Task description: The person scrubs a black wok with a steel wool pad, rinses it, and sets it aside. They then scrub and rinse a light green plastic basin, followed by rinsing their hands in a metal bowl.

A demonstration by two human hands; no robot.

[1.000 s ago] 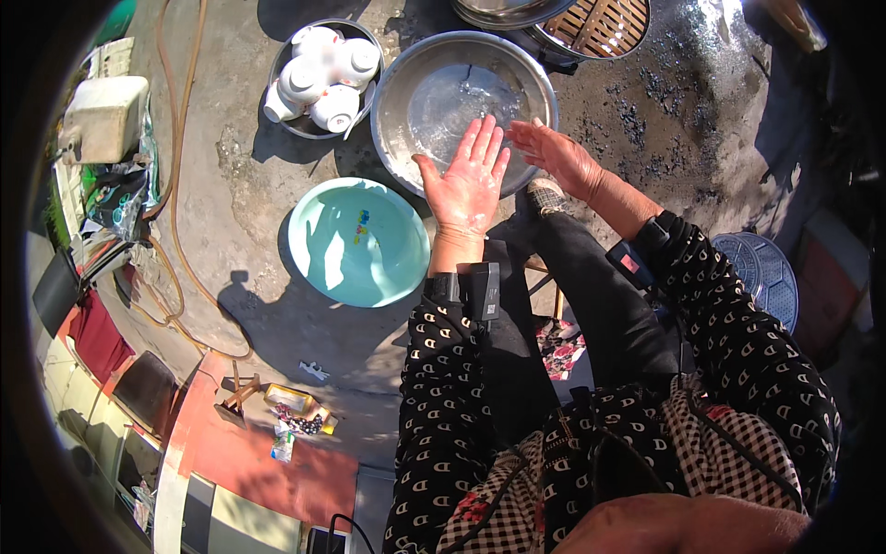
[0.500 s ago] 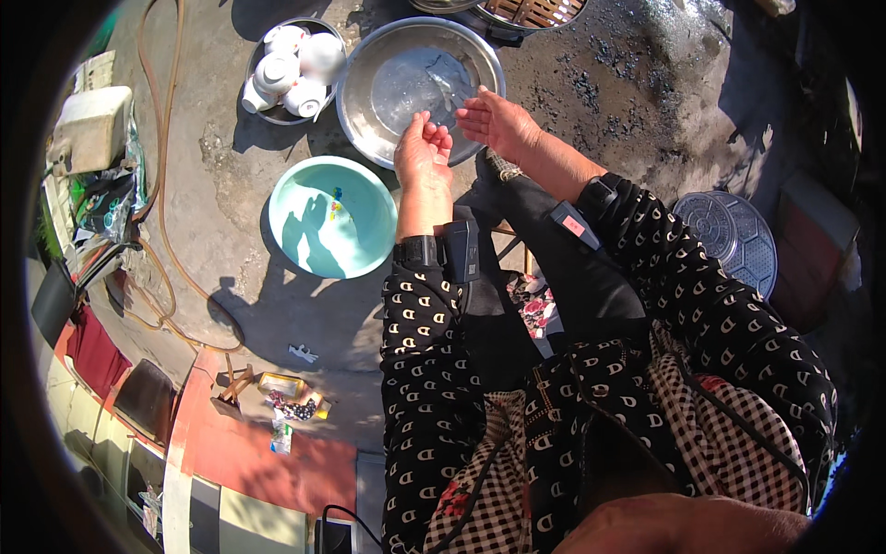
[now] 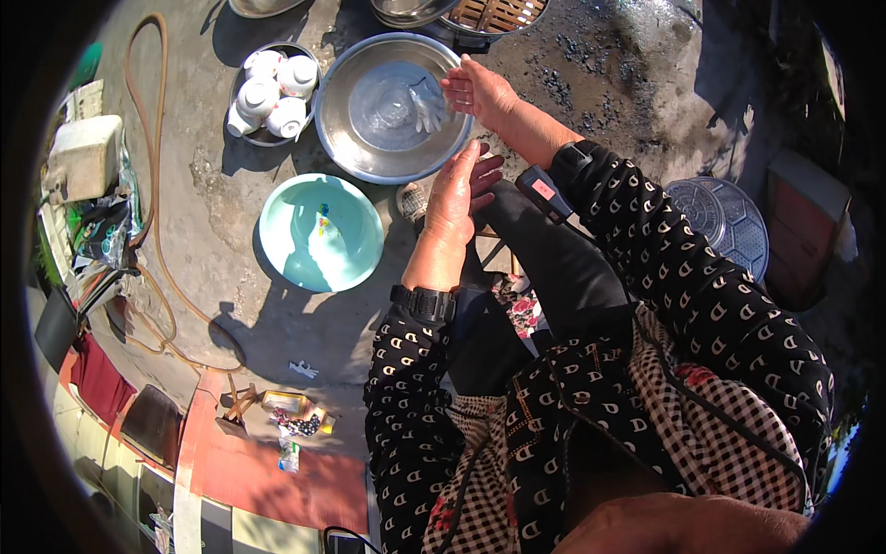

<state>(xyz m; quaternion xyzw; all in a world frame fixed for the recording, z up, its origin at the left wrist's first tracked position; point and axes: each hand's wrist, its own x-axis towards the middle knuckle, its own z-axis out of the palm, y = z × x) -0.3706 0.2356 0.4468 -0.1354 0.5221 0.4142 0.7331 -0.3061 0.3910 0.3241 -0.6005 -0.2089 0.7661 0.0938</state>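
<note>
My left hand [image 3: 454, 196] is open, fingers apart and holding nothing, just below the right side of a wide metal basin [image 3: 343, 120]. Higher up, my right hand [image 3: 482, 90] is also open and bare of any object, its fingertips near the basin's right rim. Inside the basin, a pale hand-shaped patch [image 3: 427, 107] shows; I cannot tell whether it is a glove or a reflection. Below the metal basin stands a mint-green basin [image 3: 367, 242] with a small coloured pattern on its bottom and shadow across it.
White bowls [image 3: 258, 95] are heaped in a round metal pot [image 3: 276, 140] at the upper left. A slatted steamer rack [image 3: 494, 14] is at the top. Patterned metal discs [image 3: 720, 226] lie at right. A hose [image 3: 157, 203] runs down the left; my shoe [image 3: 412, 201] is beside the basins.
My hands have drawn away from over the metal basin; the left has moved down and right and turned, its fingers spreading. The view has shifted slightly, so the basins appear further left.
</note>
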